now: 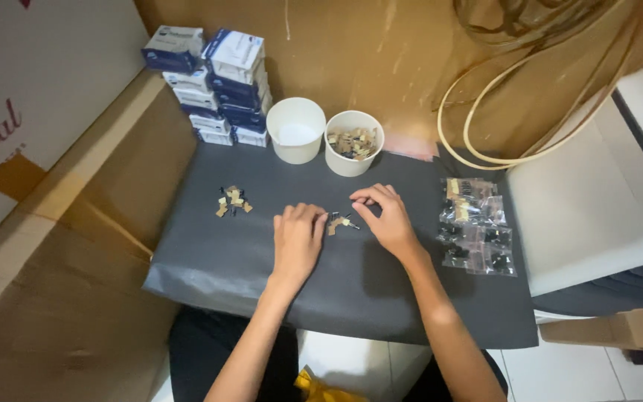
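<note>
Cardboard (76, 246): brown sheets at left and behind, walling in the work spot.
Mat (262, 260): dark grey sheet across the lap area; pale parts show up well on it, likely why it is used.
White unit (597, 223): right of mat, tan tubing (500, 112) looped above it.
Boxes (217, 82): blue-and-white stack at the mat's far left corner, out of the hands' way.
Cups: two white paper cups at the far edge, touching. Left cup (296, 130) looks empty; right cup (353, 141) holds tan-and-black small parts.
Bags (476, 227): clear packets of small parts, right edge of mat, beside the right wrist.
Left hand (297, 238): palm down, fingers curled onto the mat, fingertips at the near pile; holding anything, cannot tell.
Right hand (388, 219): thumb and forefinger pinched together above the near pile; what sits between them is too small to tell.
Far pile (233, 200): loose parts left of the hands, apart from them.
Near pile (341, 222): few tan-and-black parts on the mat between the two hands.
</note>
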